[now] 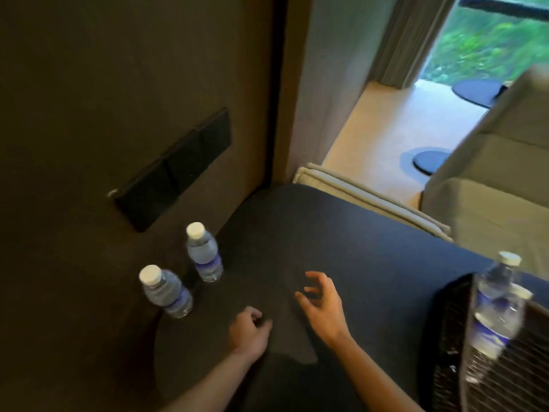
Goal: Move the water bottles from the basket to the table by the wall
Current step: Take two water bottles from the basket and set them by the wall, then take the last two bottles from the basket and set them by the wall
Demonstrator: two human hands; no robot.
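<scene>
Two small water bottles with white caps stand on the dark table close to the wall: one nearer me, one farther back. A dark woven basket sits at the table's right edge and holds more bottles; a tall one sticks up, and another cap shows behind it. My left hand hovers over the table with fingers loosely curled, holding nothing. My right hand is beside it, fingers spread, empty, between the standing bottles and the basket.
A dark wall with a black switch panel runs along the table's left side. A pale sofa or bed lies beyond the table on the right. Light wooden floor, curtains and a window are farther back.
</scene>
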